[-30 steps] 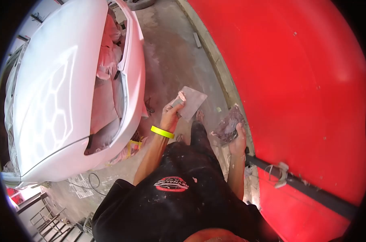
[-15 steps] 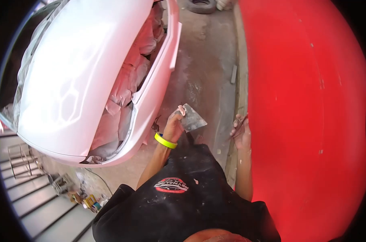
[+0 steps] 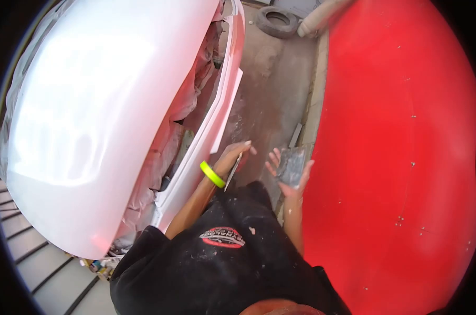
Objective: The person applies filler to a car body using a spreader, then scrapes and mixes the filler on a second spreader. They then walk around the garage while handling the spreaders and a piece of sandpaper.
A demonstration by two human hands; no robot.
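My left hand [image 3: 230, 158], with a bright yellow-green band around the wrist, grips a thin putty spreader [image 3: 233, 172] that is turned nearly edge-on. A short gap away, my right hand [image 3: 296, 187] holds a second flat grey putty spreader [image 3: 292, 165], its smeared face towards me. The thumb and fingers of that hand are spread around the plate's sides, and part of the palm is hidden behind it. Beside my right hand rises a large red panel [image 3: 385, 131] with small marks on it. Any putty on the left spreader cannot be made out.
A white car body [image 3: 91, 94] with covered window openings stands close on the left. Between it and the red panel runs a dusty concrete floor [image 3: 264, 89], with a raised ledge [image 3: 315, 100] along the panel. A tyre [image 3: 276, 22] lies at the far end.
My left hand has turned its spreader from face-on to edge-on. My right hand has moved left, away from the red panel, showing its spreader's face. The view has shifted.
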